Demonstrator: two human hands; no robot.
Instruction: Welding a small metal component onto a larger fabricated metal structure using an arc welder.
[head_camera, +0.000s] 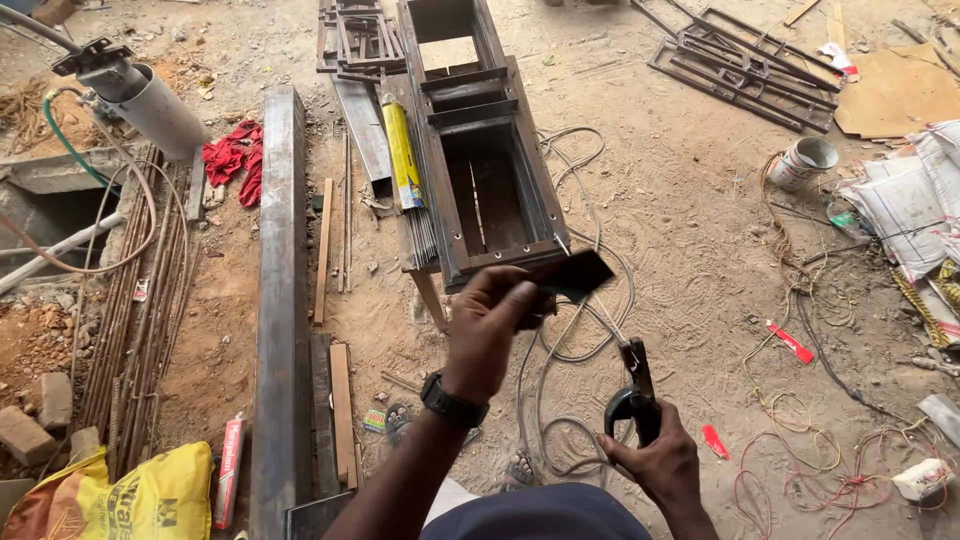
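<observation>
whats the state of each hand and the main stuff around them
left hand: raised, gripping a flat dark metal piece
right hand: closed on the electrode holder, rod pointing up
metal frame: lying flat on a stand
white bucket: upright, open
long steel beam: lying on the ground

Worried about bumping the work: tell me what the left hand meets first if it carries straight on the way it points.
Likely the dark rectangular metal frame resting on a stand, just beyond the left hand and the flat dark plate it holds; depth is unclear.

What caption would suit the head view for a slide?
Left hand holds a dark flat plate while right hand grips a welding electrode holder beside a steel frame.
</observation>
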